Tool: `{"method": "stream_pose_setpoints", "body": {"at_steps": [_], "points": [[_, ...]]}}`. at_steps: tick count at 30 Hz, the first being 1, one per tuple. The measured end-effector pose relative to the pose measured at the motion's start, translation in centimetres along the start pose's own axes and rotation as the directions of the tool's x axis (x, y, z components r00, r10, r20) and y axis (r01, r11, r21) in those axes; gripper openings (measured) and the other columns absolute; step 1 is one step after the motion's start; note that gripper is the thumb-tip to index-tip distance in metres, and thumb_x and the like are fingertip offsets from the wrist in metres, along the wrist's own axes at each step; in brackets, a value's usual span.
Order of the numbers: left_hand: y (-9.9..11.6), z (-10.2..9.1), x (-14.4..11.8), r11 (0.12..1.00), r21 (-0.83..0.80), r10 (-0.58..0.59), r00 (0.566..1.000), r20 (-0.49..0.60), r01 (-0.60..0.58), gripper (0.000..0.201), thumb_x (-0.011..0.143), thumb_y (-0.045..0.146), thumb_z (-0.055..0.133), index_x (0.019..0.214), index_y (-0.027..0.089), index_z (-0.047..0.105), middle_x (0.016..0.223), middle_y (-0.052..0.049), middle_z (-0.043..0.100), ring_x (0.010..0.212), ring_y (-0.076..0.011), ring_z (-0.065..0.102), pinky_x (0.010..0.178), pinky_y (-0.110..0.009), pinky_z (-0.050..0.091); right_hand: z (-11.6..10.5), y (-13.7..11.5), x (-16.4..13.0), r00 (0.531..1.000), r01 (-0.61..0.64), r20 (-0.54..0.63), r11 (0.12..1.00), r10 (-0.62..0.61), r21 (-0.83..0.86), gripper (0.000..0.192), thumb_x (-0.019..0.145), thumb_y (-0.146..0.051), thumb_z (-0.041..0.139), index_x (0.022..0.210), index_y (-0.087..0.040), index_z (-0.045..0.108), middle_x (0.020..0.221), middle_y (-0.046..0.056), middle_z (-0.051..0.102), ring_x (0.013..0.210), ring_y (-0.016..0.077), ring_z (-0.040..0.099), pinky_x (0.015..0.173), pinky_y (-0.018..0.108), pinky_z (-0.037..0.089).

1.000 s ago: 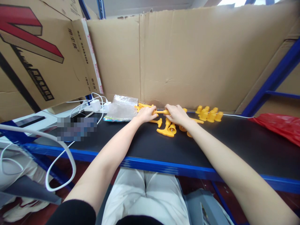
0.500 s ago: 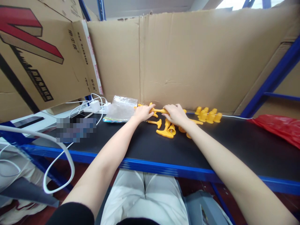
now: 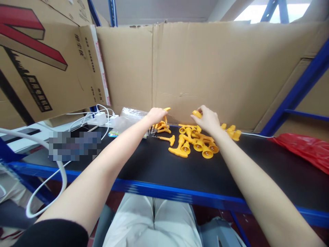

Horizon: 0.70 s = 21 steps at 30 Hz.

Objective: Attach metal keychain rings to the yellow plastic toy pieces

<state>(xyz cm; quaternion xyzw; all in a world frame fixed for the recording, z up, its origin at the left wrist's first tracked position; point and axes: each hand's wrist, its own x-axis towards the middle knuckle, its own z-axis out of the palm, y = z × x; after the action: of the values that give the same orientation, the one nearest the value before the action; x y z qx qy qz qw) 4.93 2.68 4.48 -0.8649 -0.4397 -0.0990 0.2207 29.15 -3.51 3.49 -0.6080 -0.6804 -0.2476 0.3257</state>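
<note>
My left hand [image 3: 156, 116] is closed on a yellow corkscrew [image 3: 166, 117], its handle end showing past my fingers and its metal spiral pointing down. Beneath it lies a small pile of yellow corkscrews [image 3: 162, 127], their spirals to the left. A single corkscrew [image 3: 168, 139] rests just in front of them. My right hand [image 3: 207, 119], also raised, grips a rounded yellow plastic piece [image 3: 197, 114], partly covered by the fingers. Below and between the hands are several yellow T-handled pieces with bell-shaped ends [image 3: 180, 148]. Yellow cups [image 3: 235, 135] stand behind my right wrist.
A clear plastic bag [image 3: 128, 118] lies left of the corkscrews. White cables and a charger [image 3: 100, 118] are farther left. A red plastic bag [image 3: 303, 147] lies at the right. Cardboard [image 3: 195, 72] walls the back, and a blue rail [image 3: 180, 196] edges the black tabletop.
My hands were close together over the yellow pieces. They have moved apart and up, the left with a corkscrew and the right with a rounded yellow piece, uncovering the pieces below.
</note>
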Motion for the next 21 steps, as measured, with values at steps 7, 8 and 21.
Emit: {"method": "stream_pose_setpoints", "body": {"at_steps": [7,8,21], "points": [[1.2,3.6,-0.3,0.999,-0.026,0.028,0.993,0.118,-0.025,0.033,0.089,0.02,0.044,0.119,0.021,0.057,0.113,-0.009,0.062,0.103,-0.0207,0.059,0.081,-0.028,0.044,0.3,1.1,-0.1,0.91,-0.222,0.365,0.975,0.197,0.026,0.031,0.076,-0.047,0.059,0.087,-0.018,0.062,0.093,0.009,0.066,0.084,0.0228,0.059,0.07,0.031,0.042],[1.4,4.3,-0.6,0.999,-0.038,0.037,0.989,0.142,-0.032,0.036,0.089,0.023,0.046,0.123,0.023,0.055,0.117,-0.009,0.06,0.104,-0.0212,0.058,0.084,-0.029,0.044,-0.1,1.8,-0.2,0.89,-0.262,0.387,0.965,0.242,-0.002,0.032,0.075,-0.047,0.06,0.087,-0.017,0.062,0.093,0.01,0.067,0.084,0.0231,0.06,0.07,0.031,0.042],[2.2,6.3,-2.6,0.972,-0.133,-0.173,0.974,0.148,0.193,0.042,0.092,0.034,0.031,0.124,0.023,0.056,0.13,-0.014,0.046,0.123,-0.0307,0.041,0.099,-0.048,0.034,-1.8,13.1,-3.7,0.595,-0.615,0.293,0.659,0.748,-0.433,0.052,0.077,-0.029,0.058,0.118,0.003,0.06,0.113,0.031,0.058,0.105,0.0327,0.058,0.064,0.033,0.039]]}}
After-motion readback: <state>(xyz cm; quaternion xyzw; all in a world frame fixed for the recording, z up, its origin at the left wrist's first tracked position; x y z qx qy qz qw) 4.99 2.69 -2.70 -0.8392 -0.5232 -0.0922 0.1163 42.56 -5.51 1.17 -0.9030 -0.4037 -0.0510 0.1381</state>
